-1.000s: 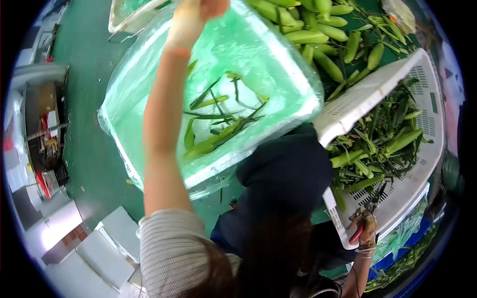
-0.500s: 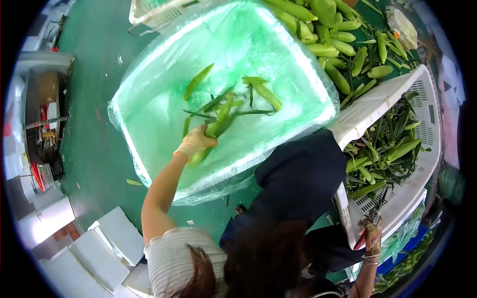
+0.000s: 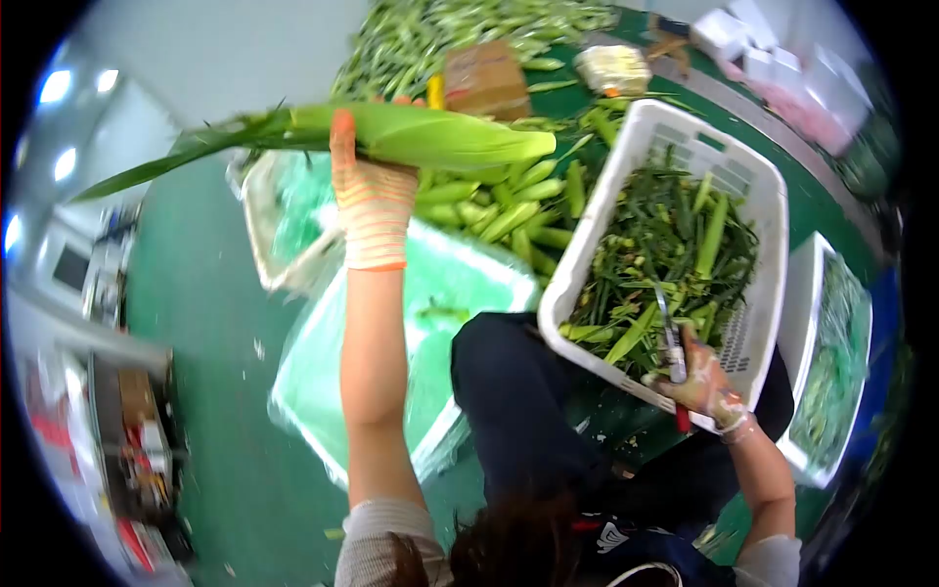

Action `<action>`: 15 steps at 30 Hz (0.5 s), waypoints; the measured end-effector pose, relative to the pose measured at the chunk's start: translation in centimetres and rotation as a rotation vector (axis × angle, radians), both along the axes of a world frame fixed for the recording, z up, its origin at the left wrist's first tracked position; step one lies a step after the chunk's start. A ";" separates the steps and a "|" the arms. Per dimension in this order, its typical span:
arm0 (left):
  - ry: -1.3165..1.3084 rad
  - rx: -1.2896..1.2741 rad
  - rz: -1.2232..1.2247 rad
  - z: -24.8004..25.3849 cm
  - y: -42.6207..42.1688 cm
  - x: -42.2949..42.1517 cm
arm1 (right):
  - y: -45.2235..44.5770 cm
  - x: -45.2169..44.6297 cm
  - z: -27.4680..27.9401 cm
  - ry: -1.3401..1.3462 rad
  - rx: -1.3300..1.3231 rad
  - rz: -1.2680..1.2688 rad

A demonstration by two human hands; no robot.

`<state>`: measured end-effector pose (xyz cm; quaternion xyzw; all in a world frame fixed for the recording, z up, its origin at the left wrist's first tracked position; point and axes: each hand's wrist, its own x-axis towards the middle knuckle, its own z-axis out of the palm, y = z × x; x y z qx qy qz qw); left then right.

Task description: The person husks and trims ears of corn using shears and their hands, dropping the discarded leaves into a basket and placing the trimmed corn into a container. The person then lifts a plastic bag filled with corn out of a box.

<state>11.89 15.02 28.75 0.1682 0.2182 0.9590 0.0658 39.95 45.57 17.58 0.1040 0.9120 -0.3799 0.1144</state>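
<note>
My left hand, in a striped glove with orange fingertips, is raised and wrapped around a green ear of corn. The husk is on, and long leaves trail from its left end. My right hand, also gloved, grips pruning shears with a red handle. The blades point up over the near edge of a white crate full of cut leaves and husks. Below my left arm stands a box lined with green plastic, with a few leaf scraps inside.
A heap of husked-on corn ears lies beyond the lined box. Farther back are more ears and a cardboard box. At the right is a white box with plastic wrap; another lined crate stands at the left.
My left hand has come up out of the lined box and now holds the corn high. The view has shifted upward. My right hand still holds the shears, now over the leaf crate.
</note>
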 end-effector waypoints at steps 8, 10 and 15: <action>-0.075 0.107 -0.157 -7.2 16.2 2.6 | -1.9 -1.5 -2.8 0.127 -0.640 -0.219; 0.008 0.076 -0.198 -8.9 17.6 3.7 | -1.3 -2.7 -1.7 0.229 -0.894 -0.225; 0.259 -0.071 -0.274 -9.9 19.0 5.4 | 1.6 -5.8 -3.0 0.072 -1.651 -0.334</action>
